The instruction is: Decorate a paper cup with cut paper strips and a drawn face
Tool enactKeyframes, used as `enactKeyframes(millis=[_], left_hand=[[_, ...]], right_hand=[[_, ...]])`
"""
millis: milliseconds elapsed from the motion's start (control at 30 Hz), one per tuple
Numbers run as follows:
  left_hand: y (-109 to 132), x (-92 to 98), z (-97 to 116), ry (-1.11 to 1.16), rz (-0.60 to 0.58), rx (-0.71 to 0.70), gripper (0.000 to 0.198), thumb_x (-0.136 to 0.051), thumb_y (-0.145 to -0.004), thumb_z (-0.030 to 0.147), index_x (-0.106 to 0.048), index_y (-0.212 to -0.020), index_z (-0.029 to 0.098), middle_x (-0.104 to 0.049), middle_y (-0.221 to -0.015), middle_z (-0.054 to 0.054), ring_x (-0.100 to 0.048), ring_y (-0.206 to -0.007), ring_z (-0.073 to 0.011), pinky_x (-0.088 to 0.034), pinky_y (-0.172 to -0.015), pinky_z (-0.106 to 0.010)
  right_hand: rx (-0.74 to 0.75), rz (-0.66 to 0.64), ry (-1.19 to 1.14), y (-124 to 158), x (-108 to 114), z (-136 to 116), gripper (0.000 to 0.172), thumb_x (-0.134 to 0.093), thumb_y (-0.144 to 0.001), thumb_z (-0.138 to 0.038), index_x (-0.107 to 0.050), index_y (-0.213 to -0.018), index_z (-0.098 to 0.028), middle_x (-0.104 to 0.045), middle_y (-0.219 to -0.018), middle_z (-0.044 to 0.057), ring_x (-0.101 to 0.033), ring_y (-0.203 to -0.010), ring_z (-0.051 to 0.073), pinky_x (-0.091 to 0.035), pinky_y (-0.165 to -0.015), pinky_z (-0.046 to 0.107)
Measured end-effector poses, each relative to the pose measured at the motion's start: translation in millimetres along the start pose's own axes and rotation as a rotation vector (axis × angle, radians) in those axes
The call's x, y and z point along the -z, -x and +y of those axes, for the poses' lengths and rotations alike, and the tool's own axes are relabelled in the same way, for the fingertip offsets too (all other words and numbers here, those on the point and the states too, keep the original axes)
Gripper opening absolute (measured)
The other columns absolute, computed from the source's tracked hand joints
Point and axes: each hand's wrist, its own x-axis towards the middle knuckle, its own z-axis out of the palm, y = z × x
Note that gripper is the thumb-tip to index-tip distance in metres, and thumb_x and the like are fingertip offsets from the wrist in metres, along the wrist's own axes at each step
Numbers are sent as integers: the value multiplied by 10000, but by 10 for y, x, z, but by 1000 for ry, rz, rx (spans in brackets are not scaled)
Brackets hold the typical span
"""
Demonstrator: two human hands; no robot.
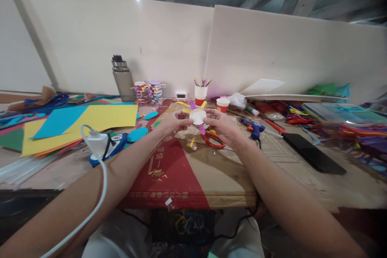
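Note:
Over the cardboard mat, a small white disc with purple and yellow paper strips sticking out round its edge is held between both hands. My left hand pinches its left side between thumb and fingers. At the right side, the thumb and fingers of my right hand close on the edge. Just below the disc lie red-orange-handled scissors, partly hidden behind my right hand. Yellow and white paper scraps are scattered near them. What lies under the disc is hidden.
Behind stand two stacks of strip-edged discs, a bottle, a cup of pencils and another paper cup. A blue glue gun and black phone lie right. Coloured sheets and a plugged-in charger are left.

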Motion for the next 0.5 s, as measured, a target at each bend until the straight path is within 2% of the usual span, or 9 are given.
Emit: enactKeyframes(millis=[167, 367, 500], left_hand=[[7, -31, 9, 67, 1, -4, 438, -920, -445, 209, -620, -754, 129, -636, -740, 15, -586, -680, -97, -472, -647, -243], [49, -90, 45, 123, -14, 46, 356, -902, -511, 172, -642, -746, 114, -662, -745, -15, -620, -665, -106, -517, -649, -243], [41, -65, 76, 167, 48, 46, 299, -860, -562, 116, -649, -773, 103, -668, -763, -22, -627, -669, -99, -521, -625, -227]], right_hand=[[-22, 7, -3, -13, 22, 10, 485, -895, -462, -251, -639, -871, -206, -692, -745, -25, -581, -675, 122, -391, -620, 252], [6, -13, 5, -19, 16, 24, 486, -891, -465, -290, -639, -873, -210, -697, -826, -8, -593, -779, 142, -420, -699, 268], [44, 71, 141, -57, 88, 53, 499, -824, -575, -440, -627, -976, -218, -689, -979, 13, -580, -849, 149, -394, -678, 267]])
